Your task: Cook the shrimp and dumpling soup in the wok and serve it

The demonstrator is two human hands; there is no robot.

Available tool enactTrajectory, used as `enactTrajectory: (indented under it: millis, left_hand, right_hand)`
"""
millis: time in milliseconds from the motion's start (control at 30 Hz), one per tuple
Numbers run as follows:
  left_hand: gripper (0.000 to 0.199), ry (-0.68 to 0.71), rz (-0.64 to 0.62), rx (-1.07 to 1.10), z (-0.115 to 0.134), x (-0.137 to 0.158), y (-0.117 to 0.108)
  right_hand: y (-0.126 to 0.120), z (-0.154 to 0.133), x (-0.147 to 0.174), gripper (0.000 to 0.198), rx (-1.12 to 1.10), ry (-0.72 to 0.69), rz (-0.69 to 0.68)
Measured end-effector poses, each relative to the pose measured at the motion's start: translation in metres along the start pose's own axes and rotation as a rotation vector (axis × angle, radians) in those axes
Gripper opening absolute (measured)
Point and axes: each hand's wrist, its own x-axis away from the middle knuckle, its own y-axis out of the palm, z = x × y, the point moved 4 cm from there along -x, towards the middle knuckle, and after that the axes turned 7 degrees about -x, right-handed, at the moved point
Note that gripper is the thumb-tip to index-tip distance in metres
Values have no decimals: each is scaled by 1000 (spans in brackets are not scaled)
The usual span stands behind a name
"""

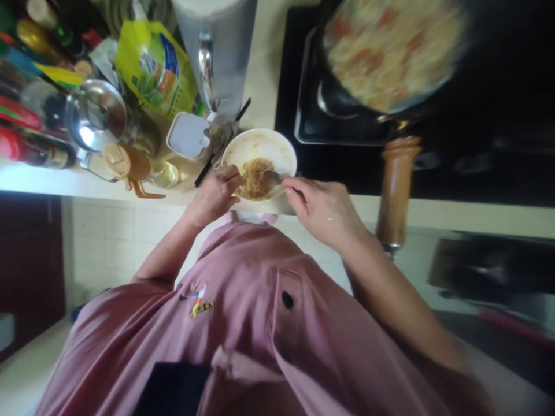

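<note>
A white bowl [277, 149] sits at the counter's front edge, beside the stove, with a brown, lumpy food mixture [255, 178] in it. My left hand [219, 193] is closed on the bowl's left rim, its fingertips reaching just inside. Between the thumb and fingers of my right hand [323, 208] is the handle of a metal spoon [273, 178]. The spoon's head rests in the mixture, partly covered by it.
On the stove [347, 167] stands a pan [394, 58] of pale food with red pieces, its wooden handle [398, 190] jutting over the counter edge. Left of the bowl are a white-lidded container [188, 136], a yellow pouch [158, 69], a jug [217, 52], an orange-topped oil bottle [128, 163] and several bottles.
</note>
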Motion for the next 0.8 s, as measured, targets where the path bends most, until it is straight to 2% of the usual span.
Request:
enactTrajectory:
  millis: [133, 300, 400, 667, 800]
  left_hand:
    - [16, 41, -26, -48, 3, -2, 9]
    - [15, 12, -95, -58, 3, -7, 8]
    - [14, 2, -118, -70, 3, -7, 8]
    - [16, 25, -19, -58, -5, 1, 9]
    - [16, 11, -14, -42, -6, -1, 9]
  right_hand:
    - [-2, -5, 1, 24, -106, 13, -98]
    - [1, 9, -3, 26, -222, 43, -36]
    - [8, 8, -1, 26, -253, -5, -75]
    - [19, 5, 5, 27, -312, -15, -63]
    - [21, 13, 9, 27, -398, 74, -10]
